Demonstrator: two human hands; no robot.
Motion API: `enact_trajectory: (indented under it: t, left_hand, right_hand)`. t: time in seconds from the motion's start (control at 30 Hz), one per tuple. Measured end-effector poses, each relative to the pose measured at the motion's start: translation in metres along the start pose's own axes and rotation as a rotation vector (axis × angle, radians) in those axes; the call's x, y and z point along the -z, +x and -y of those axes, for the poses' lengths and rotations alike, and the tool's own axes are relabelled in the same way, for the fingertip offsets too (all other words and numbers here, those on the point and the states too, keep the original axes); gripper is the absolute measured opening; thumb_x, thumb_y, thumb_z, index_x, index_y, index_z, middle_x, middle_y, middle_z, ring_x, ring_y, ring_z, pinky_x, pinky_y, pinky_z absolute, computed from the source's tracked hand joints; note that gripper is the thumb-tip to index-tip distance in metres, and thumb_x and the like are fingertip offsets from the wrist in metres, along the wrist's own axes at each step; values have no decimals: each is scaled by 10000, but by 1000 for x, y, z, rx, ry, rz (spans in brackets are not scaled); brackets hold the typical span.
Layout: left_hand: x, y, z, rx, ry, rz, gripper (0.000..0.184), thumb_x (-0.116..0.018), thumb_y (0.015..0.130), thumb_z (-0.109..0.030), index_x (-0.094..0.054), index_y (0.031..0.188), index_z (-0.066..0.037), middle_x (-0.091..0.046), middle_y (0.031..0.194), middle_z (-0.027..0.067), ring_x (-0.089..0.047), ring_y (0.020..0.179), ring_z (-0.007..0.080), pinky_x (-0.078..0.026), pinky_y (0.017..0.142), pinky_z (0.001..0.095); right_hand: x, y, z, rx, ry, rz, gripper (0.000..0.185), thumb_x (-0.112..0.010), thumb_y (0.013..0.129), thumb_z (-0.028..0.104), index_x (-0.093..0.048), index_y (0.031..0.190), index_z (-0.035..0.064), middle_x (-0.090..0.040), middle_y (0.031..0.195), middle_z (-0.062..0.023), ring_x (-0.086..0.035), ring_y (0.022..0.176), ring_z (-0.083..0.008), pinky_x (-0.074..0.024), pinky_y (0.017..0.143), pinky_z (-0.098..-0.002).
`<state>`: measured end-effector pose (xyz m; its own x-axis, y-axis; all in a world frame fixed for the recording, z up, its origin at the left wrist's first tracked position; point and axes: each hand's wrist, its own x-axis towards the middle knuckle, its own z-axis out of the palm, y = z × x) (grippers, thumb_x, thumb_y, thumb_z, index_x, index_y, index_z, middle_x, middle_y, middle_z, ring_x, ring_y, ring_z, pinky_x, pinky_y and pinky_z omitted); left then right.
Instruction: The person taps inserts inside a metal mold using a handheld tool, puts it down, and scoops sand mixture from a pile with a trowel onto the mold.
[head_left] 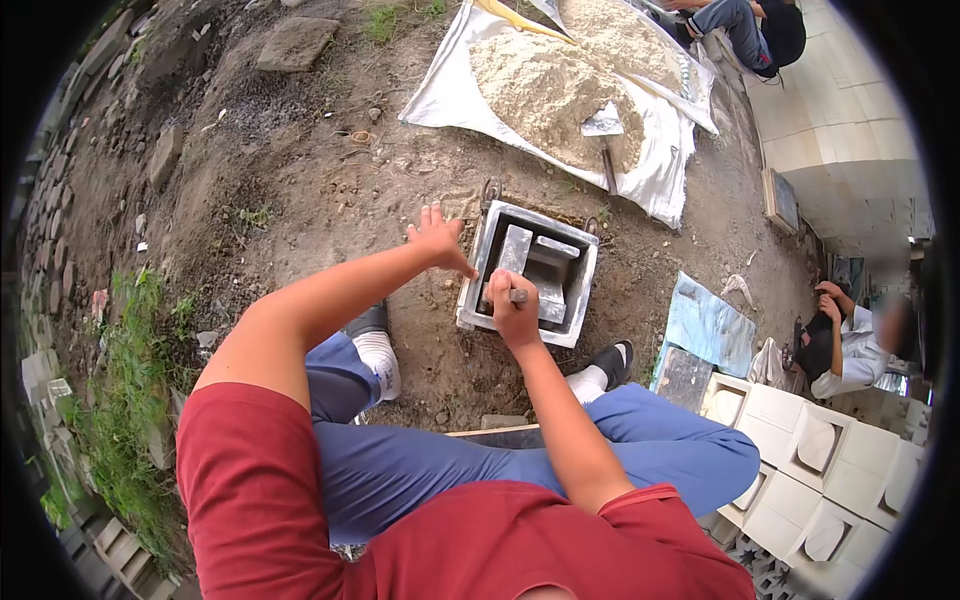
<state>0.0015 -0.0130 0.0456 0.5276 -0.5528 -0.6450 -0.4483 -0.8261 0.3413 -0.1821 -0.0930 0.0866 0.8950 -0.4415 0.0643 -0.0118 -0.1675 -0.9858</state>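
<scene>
A square grey metal mould [588, 285] sits on the dirt between my feet, with raised metal pieces and a recess inside its frame. My right hand [514, 312] is closed over the near part of the mould, its fingers wrapped round a short grey handle [518, 296]. What the handle belongs to is hidden under the hand. My left hand [438, 242] is open beside the mould's left side, fingers spread, thumb close to the rim. Whether the thumb touches the rim I cannot tell.
Beyond the mould, a white sheet [440, 95] carries heaped pale sand [540, 85] with a trowel [602, 122] on it. Pale cast blocks [790, 500] stand at lower right beside a blue sheet [712, 325]. Two people sit on the right, one far back.
</scene>
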Motion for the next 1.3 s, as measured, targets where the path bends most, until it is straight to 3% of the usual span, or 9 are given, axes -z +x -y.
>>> enact_trajectory:
  t: [0.23,0.4,0.43,0.53,0.7,0.87,1.0,1.13,1.3]
  left_hand:
    - [-12,0,7,17,-61,-57,1169,-946,513,-629,-489,1479,-155,-73,1687,289,-66,1569,468,-206,1209,655]
    - [-2,-5,0,19,-37,-9,1192,-933,573,-623,-419,1528,-127,-28,1704,263,-10,1582,437,-161,1230,636]
    - [1,-6,-1,4,-20,-8,1205,-938,567,-614,-408,1539,-138,-29,1707,254,-10,1584,431,-162,1231,632]
    - [4,-6,-4,-15,14,-10,1233,-939,563,-613,-382,1556,-140,-26,1708,250,-9,1584,431,-164,1229,633]
    - [3,-4,0,14,-34,25,1243,-926,590,-618,-349,1571,-119,-19,1708,254,10,1581,440,-151,1231,637]
    - [8,-1,-4,-26,5,45,1273,-924,579,-632,-334,1580,-112,-13,1707,257,16,1580,446,-136,1231,642]
    - [9,0,-1,-48,43,34,1284,-919,571,-649,-335,1584,-120,-9,1707,259,20,1579,446,-124,1235,637]
    - [2,-2,8,-34,-3,35,1293,-908,576,-669,-330,1587,-105,-11,1706,263,23,1580,444,-110,1241,622]
    - [-13,-9,23,14,-83,27,1382,-814,594,-799,-273,1601,-23,1,1703,274,30,1580,440,-71,1255,578]
  right_hand:
    - [0,28,57,-79,291,-101,485,-479,1105,256,-411,663,68,-418,610,32,-352,539,-65,-323,510,-282]
    - [-9,12,-2,59,-1,-6,445,-502,1083,260,-481,700,34,-483,627,1,-418,571,-94,-349,538,-309]
    - [-12,13,-5,44,57,-16,437,-459,1102,195,-373,691,73,-389,617,19,-340,552,-90,-300,521,-301]
    - [-13,20,4,-45,101,-99,441,-472,1094,211,-447,690,36,-469,621,3,-402,561,-86,-347,530,-306]
    - [-14,24,51,-30,353,-154,430,-474,1098,197,-395,697,63,-376,614,22,-299,542,-77,-286,512,-295]
    - [-7,7,-19,116,152,-61,419,-466,1087,173,-395,690,59,-375,612,14,-310,550,-90,-302,527,-303]
    - [-7,37,10,-66,293,-148,453,-440,1098,175,-359,663,78,-363,589,11,-309,540,-93,-298,517,-302]
    - [-6,51,40,-1,299,-200,459,-426,1100,178,-353,657,82,-385,598,7,-316,532,-97,-301,516,-299]
    - [-13,40,-15,160,198,-115,439,-445,1093,200,-385,680,64,-378,600,13,-316,543,-93,-306,527,-303]
